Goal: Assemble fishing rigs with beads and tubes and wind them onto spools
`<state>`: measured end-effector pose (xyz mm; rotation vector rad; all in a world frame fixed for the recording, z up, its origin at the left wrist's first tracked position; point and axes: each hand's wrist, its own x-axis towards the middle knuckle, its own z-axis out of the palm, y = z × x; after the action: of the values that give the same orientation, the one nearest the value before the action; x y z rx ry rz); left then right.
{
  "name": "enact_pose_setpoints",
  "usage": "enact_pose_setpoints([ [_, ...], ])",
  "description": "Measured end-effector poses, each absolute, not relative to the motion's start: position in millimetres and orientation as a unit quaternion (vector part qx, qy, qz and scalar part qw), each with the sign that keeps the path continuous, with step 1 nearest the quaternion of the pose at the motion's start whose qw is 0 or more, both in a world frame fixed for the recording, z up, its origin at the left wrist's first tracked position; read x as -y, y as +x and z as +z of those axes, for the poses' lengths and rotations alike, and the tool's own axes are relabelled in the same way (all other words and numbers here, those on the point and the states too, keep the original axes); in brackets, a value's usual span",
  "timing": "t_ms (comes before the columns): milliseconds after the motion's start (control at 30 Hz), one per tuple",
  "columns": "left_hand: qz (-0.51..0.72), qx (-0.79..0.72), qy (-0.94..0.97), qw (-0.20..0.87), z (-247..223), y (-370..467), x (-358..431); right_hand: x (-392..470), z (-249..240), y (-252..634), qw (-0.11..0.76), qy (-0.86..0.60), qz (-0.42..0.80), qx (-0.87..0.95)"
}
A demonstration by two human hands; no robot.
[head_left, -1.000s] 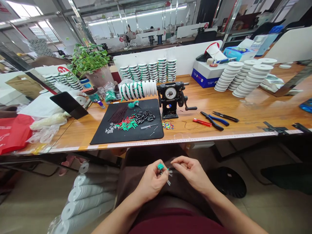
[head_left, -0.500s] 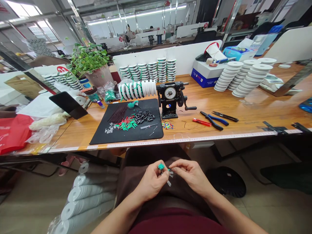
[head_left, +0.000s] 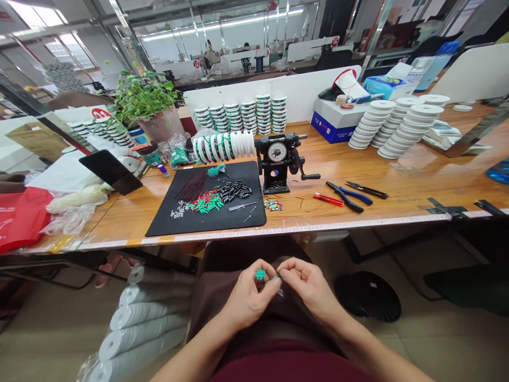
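Over my lap, in front of the table edge, my left hand is closed round a small bundle with a green beaded head. Pale strands of it show below the fingertips. My right hand is pinched just beside the left fingertips; whatever it grips is too small to name. On the table beyond lies a black mat with green and red pieces, black pieces, dark strands and another green-headed bundle. Two thin tools rest at the mat's right side.
Behind the mat stands a black hand-cranked winder carrying white spools. Pliers and a red tube lie to its right. Stacked white spools, a blue-white box and a potted plant stand farther back.
Both hands have shifted slightly and their fingertips are closer together. The green head has tipped a little left, and less of the pale strands shows below the fingers.
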<state>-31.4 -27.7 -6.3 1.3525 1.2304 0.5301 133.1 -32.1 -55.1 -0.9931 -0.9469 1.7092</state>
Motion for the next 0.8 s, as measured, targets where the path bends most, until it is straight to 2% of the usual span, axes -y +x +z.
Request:
enact_pose_setpoints([
  [133,0.22,-0.557,0.606,0.523,-8,-32,30,34,-54,133,0.464,-0.437,0.645,0.422],
  [267,0.249,-0.569,0.618,0.482,-9,-36,29,37,-50,132,0.434,-0.458,0.595,0.497],
  [433,0.247,-0.574,0.62,0.474,-12,-46,21,38,-42,128,0.425,-0.484,0.359,0.676],
  [567,0.235,-0.574,0.625,0.473,-17,-51,17,36,-42,121,0.462,-0.456,0.253,0.718],
  [667,0.23,-0.563,0.606,0.513,-21,-52,17,35,-42,119,0.471,-0.467,0.228,0.713],
  [800,0.283,-0.539,0.467,0.641,-18,-57,18,32,-43,132,0.453,-0.499,0.267,0.688],
])
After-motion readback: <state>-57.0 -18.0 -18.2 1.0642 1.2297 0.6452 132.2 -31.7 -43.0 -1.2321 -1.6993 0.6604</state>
